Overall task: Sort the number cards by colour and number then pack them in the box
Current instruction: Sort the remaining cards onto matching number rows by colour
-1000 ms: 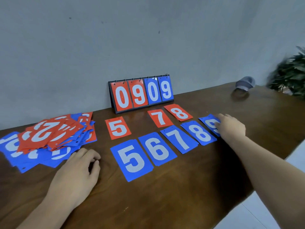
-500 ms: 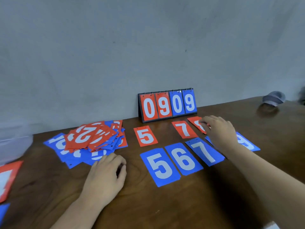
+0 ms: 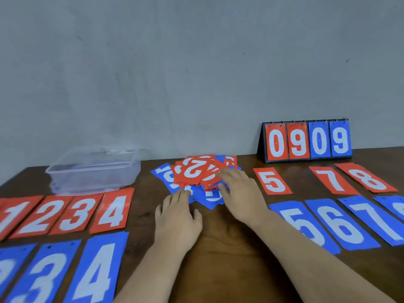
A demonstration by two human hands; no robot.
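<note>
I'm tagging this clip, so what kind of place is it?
Probably a plain indoor room, not clearly home or office: a wooden table against a bare grey wall, with a flip scoreboard standing at the back.

flip scoreboard [image 3: 306,141]: 0 9 on red, 0 9 on blue. left rows: red 1 [image 3: 13,217], red 2 [image 3: 47,215], red 3 [image 3: 75,213], red 4 [image 3: 112,211]; below, blue 3 [image 3: 41,276], blue 4 [image 3: 96,272]. right rows: red 5 [image 3: 272,181], red 7 [image 3: 333,180], red 8 [image 3: 367,178]; below, blue 5 [image 3: 303,226], blue 6 [image 3: 343,224], blue 7 [image 3: 376,219]. pile top card [image 3: 193,169]: 2 on red, tilted.

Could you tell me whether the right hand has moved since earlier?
Yes: the right hand went left, past the red 5 card, onto the mixed pile.
</note>
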